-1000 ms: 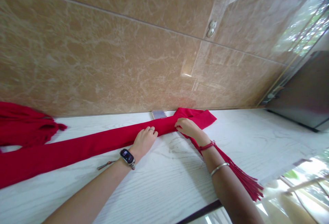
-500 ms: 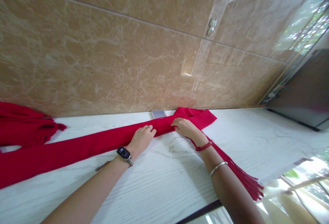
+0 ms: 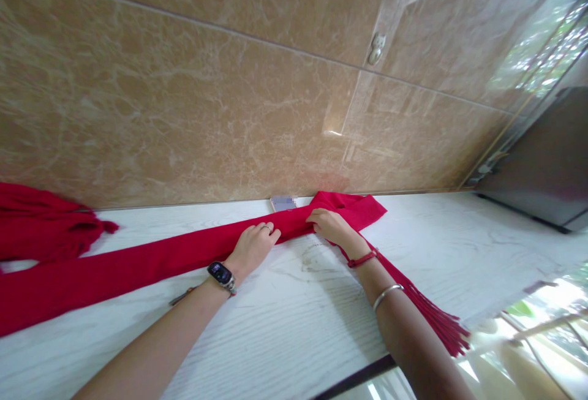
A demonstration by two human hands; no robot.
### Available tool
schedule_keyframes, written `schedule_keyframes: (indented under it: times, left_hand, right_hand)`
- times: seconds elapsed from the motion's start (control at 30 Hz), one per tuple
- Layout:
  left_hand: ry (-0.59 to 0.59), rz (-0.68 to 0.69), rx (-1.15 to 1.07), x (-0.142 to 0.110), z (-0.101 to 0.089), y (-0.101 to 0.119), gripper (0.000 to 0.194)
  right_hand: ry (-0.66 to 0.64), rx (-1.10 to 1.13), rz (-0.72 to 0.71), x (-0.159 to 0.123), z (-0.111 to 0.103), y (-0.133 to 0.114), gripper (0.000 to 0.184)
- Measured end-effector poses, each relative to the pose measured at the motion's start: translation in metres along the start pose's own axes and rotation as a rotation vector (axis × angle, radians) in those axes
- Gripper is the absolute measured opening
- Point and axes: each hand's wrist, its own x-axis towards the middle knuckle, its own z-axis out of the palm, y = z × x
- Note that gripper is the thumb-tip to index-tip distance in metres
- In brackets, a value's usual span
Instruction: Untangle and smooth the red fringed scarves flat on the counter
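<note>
Head view: the red scarf [image 3: 156, 260] lies as a long flat band on the white tabletop [image 3: 285, 326], running from the left edge of the picture to below the wall [image 3: 184, 112], where it folds over beyond my right hand [image 3: 334, 227]. From that fold, its fringe [image 3: 436, 317] trails toward the table's near edge, passing beside my right forearm.

My left hand [image 3: 253, 245] rests on the band's near edge, fingers close together and bent over the fabric; whether the thumb pinches it, I cannot tell. My right hand touches the band just beside the fold, fingers curled downward; the fingertips are partly hidden, so a pinch cannot be confirmed.

Noted on the wrists: a dark-faced watch [image 3: 220, 272] on the left, a red bracelet [image 3: 362, 259] on the right. A small flat object [image 3: 283, 203] lies behind the band, against the wall. A bunched red cloth [image 3: 41, 219] lies at far left; whether it joins the band, I cannot determine.
</note>
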Motion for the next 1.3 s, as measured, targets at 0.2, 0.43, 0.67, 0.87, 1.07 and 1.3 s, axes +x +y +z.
schedule_keyframes:
  times: [0.2, 0.43, 0.67, 0.87, 1.07, 1.3]
  left_hand:
    - [0.012, -0.007, 0.006, 0.000, -0.003, -0.001, 0.022]
    - [-0.025, 0.061, -0.003, -0.001, 0.008, 0.000, 0.019]
    - [-0.018, 0.083, -0.026, -0.002, 0.007, -0.001, 0.030]
    - [0.063, 0.075, -0.099, -0.001, 0.011, -0.001, 0.029]
    - [-0.001, 0.121, -0.183, -0.002, 0.016, -0.001, 0.032]
    - [-0.037, 0.105, -0.332, -0.005, 0.018, -0.002, 0.045]
  right_hand:
    - [0.048, 0.031, 0.046, -0.004, -0.003, 0.004, 0.028]
    - [-0.015, 0.031, 0.015, -0.004, 0.002, 0.005, 0.027]
    - [-0.056, 0.047, 0.034, -0.002, 0.001, 0.005, 0.028]
    - [-0.029, 0.098, 0.099, -0.011, -0.007, 0.014, 0.031]
    - [0.023, 0.077, 0.240, -0.023, -0.012, 0.036, 0.033]
    - [0.191, 0.067, 0.057, 0.001, -0.004, -0.013, 0.034]
